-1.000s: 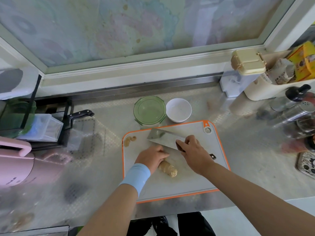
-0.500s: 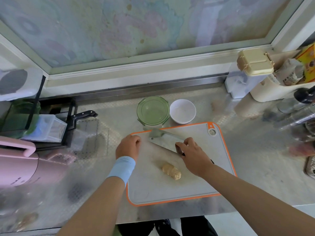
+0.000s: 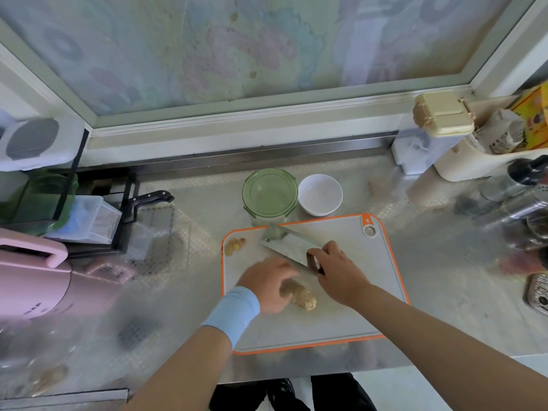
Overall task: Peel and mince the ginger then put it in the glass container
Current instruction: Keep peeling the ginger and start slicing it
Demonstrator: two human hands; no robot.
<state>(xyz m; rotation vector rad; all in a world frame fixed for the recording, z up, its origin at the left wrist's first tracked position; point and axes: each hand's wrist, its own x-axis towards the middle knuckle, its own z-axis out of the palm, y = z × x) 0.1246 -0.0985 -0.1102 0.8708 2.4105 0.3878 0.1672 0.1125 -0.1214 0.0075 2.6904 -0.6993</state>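
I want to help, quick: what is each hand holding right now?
Left hand: blurred over one end of the ginger; grip cannot be told.
Right hand: closed round the handle of the cleaver.

A: What is found in the way on the cutting board [image 3: 353,315]?

B: Its middle is taken up by the ginger [image 3: 304,298], by the blurred left hand [image 3: 267,284] at the ginger's end, and by the right hand [image 3: 338,272] gripping the cleaver [image 3: 289,248], whose blade is laid slantwise toward the far left. Peel scraps [image 3: 235,244] are lodged in the far left corner.

A: Where is room offered?

B: Bare board is seen along the near edge and the right side. The far edge is closed off by the glass container [image 3: 269,192] and the white bowl [image 3: 320,194], set side by side. Open counter [image 3: 201,216] is seen on either side, bounded by a black rack [image 3: 132,203] to the left and bottles [image 3: 516,209] to the right.
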